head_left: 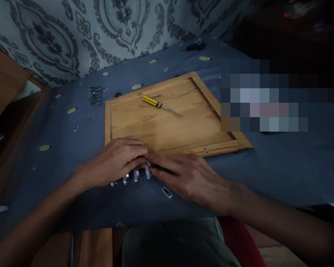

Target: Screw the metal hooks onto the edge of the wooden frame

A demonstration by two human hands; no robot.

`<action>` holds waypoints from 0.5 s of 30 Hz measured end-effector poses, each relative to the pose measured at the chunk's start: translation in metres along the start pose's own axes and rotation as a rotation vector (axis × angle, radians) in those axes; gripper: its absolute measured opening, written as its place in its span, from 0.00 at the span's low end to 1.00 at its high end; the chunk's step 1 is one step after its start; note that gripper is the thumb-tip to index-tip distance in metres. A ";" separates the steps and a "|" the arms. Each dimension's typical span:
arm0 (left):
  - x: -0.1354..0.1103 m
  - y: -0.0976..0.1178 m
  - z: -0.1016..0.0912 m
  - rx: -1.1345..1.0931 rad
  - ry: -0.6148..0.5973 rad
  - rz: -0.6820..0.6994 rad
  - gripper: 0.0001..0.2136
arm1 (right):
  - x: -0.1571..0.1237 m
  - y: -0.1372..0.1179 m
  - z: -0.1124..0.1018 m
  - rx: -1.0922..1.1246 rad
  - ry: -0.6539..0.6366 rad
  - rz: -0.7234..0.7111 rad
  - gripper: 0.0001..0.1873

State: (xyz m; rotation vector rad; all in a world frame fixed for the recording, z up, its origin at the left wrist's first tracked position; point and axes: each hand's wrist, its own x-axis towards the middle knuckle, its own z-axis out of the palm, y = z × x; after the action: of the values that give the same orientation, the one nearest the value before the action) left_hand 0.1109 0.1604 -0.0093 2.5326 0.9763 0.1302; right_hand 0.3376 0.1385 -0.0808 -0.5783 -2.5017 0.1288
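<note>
My left hand (pixel 125 160) rests over the near edge of a framed wooden panel (pixel 167 129), its fingers closed at a small shiny metal bracket (pixel 147 172). From the other side my right hand (pixel 190 176) brings its fingers together at the same bracket. The fingertips hide how the bracket sits against the wood. Left of it, several similar metal brackets (pixel 136 175) stick out below my left hand along the panel's edge. A screwdriver (pixel 161 105) with a yellow and black handle lies on the panel, tip to the right.
The panel lies on a blue patterned cloth (pixel 64 148). A cluster of small dark metal pieces (pixel 95 95) sits beyond its left corner. A dark object (pixel 195 46) lies near the patterned curtain (pixel 122 29). A blurred-out area covers the right. Wooden furniture (pixel 8 81) borders the left.
</note>
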 end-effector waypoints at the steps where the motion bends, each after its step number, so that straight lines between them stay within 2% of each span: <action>1: -0.001 0.000 0.000 0.019 0.000 0.013 0.07 | 0.000 0.000 0.000 -0.013 0.014 -0.011 0.12; 8: -0.002 -0.003 0.001 0.012 0.030 0.058 0.11 | 0.001 -0.001 -0.001 -0.054 0.053 -0.058 0.16; 12: -0.005 -0.006 0.000 -0.023 0.033 0.042 0.14 | 0.002 0.000 -0.001 -0.051 0.056 -0.053 0.15; 15: -0.009 -0.007 -0.002 -0.064 0.034 0.005 0.12 | 0.002 0.000 0.000 -0.039 0.066 -0.058 0.15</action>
State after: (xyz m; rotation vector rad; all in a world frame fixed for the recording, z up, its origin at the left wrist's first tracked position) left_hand 0.0992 0.1600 -0.0103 2.4822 0.9630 0.2039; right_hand 0.3366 0.1390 -0.0795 -0.5167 -2.4590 0.0379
